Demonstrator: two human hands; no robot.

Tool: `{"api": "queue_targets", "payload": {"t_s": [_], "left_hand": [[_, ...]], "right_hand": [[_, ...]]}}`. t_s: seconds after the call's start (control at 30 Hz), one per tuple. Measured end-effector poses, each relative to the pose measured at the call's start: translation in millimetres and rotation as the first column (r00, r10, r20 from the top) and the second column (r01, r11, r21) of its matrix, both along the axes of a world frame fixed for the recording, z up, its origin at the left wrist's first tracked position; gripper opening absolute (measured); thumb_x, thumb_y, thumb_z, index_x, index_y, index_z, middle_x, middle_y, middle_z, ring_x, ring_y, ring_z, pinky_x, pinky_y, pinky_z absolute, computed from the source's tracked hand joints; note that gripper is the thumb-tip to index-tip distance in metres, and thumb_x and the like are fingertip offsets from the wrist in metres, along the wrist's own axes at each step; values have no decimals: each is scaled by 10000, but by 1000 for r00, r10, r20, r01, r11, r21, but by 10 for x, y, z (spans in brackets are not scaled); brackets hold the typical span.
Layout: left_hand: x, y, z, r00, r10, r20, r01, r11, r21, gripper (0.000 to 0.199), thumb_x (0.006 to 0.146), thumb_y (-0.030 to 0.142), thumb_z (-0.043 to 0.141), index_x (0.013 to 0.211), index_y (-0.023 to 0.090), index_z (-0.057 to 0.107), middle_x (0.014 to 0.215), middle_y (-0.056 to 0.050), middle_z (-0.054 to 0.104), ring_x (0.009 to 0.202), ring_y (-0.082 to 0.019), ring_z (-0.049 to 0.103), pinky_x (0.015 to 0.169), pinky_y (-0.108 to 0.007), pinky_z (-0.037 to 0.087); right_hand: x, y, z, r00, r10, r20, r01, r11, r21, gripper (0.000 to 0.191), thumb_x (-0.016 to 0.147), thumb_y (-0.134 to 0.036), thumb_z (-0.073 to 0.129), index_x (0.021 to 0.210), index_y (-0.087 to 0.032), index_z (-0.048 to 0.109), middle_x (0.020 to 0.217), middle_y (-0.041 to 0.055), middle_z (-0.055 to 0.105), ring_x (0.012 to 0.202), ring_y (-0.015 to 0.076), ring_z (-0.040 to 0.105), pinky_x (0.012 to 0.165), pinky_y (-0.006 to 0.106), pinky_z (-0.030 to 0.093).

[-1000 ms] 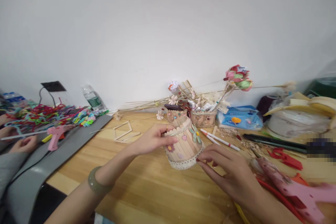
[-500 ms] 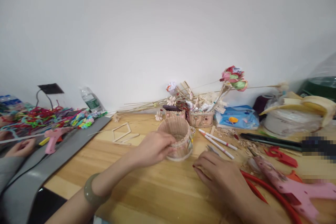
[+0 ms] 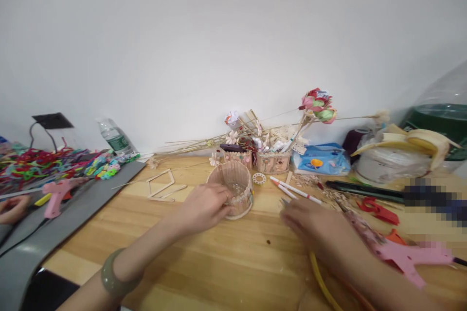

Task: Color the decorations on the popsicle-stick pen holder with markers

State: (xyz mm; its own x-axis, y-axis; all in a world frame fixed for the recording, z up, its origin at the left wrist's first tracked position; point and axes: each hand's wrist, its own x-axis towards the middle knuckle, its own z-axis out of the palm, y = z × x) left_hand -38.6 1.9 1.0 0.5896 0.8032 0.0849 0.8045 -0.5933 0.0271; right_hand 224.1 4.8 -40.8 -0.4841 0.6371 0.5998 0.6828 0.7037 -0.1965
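My left hand (image 3: 209,209) is closed on the near rim of a round cup (image 3: 230,180) made of upright wooden slats, which stands on the table. The thumb is outside and the fingers reach over the edge. My right hand (image 3: 310,221), smeared by motion, is closed around red-and-yellow-handled pliers (image 3: 320,279). Their grey tips poke out by the fingers, and the grip itself is mostly hidden. A tiny dark red bit (image 3: 268,241) lies on the wood between my hands. Just right of the cup is a beaded ring (image 3: 259,179).
White pens (image 3: 292,188), wood shavings, a red clip (image 3: 379,211) and a pink glue gun (image 3: 408,255) lie at right. Behind stand decorated holders (image 3: 273,163), paper flowers and a blue wipes pack (image 3: 321,159). A co-worker's hand (image 3: 14,209) is far left, near another glue gun (image 3: 58,197).
My right hand has let go of the dark red bit, now on the table, and closed on the pliers, whose handles have turned. My left hand stays on the cup. The view has shifted slightly.
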Motion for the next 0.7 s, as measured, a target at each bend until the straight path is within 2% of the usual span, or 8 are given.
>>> {"api": "queue_targets", "payload": {"t_s": [0.1, 0.17, 0.2, 0.23, 0.4, 0.5, 0.6, 0.7], "left_hand": [[10, 1, 45, 995, -3, 97, 3, 1000, 2, 291, 869, 392, 471, 954, 152, 612, 924, -87, 686, 873, -224, 619, 759, -327, 458], [7, 4, 66, 985, 6, 175, -13, 999, 42, 306, 886, 388, 441, 998, 156, 605, 975, -87, 684, 924, -223, 611, 803, -343, 457], [1, 6, 72, 977, 6, 213, -23, 997, 75, 297, 895, 367, 426, 998, 153, 605, 974, -87, 684, 929, -221, 609, 809, -345, 459], [-7, 7, 75, 968, 0, 252, -30, 993, 115, 282, 901, 343, 420, 985, 148, 607, 957, -88, 687, 921, -216, 610, 807, -343, 462], [-48, -3, 67, 902, -143, 408, 7, 948, 318, 142, 873, 206, 483, 914, 150, 607, 860, -72, 692, 848, -180, 622, 772, -309, 485], [-45, -17, 69, 874, -227, 430, 42, 916, 398, 106, 851, 149, 512, 905, 154, 602, 826, -61, 688, 809, -170, 623, 744, -302, 496], [-5, -28, 82, 862, -278, 423, 76, 898, 434, 124, 834, 110, 525, 928, 155, 591, 832, -59, 686, 811, -163, 619, 758, -305, 500], [75, -34, 101, 846, -337, 413, 109, 868, 485, 164, 820, 83, 534, 963, 151, 578, 858, -66, 685, 831, -160, 616, 771, -304, 504]], "right_hand": [[365, 403, 208, 957, -171, 236, 202, 972, -117, 146, 859, -274, 528, 807, -219, 653, 734, -1, 653, 643, 136, 610, 537, 259, 458], [567, 640, 272, 895, -247, 371, 330, 927, -179, 352, 948, -316, 337, 877, -154, 640, 879, 14, 632, 764, 129, 620, 623, 266, 479], [638, 734, 275, 865, -264, 427, 377, 903, -205, 505, 961, -296, 191, 910, -97, 653, 990, 7, 623, 850, 176, 618, 637, 288, 435], [685, 810, 263, 834, -281, 474, 427, 874, -231, 366, 957, -312, 306, 990, -133, 623, 1020, 28, 611, 885, 172, 613, 696, 314, 480], [637, 1026, 150, 740, -301, 601, 586, 727, -357, 290, 921, -321, 428, 1101, -146, 575, 1151, 54, 575, 948, 210, 596, 758, 386, 480], [540, 1047, 214, 699, -282, 657, 637, 662, -394, 299, 867, -303, 545, 1137, -175, 540, 1131, 73, 581, 924, 193, 597, 760, 402, 510], [496, 956, 404, 664, -297, 686, 660, 665, -351, 289, 873, -310, 533, 1126, -169, 547, 1119, 70, 585, 915, 188, 600, 760, 395, 508], [500, 801, 642, 668, -370, 646, 650, 712, -265, 263, 878, -336, 519, 1067, -160, 569, 1035, 56, 611, 852, 168, 606, 736, 377, 504]]}}
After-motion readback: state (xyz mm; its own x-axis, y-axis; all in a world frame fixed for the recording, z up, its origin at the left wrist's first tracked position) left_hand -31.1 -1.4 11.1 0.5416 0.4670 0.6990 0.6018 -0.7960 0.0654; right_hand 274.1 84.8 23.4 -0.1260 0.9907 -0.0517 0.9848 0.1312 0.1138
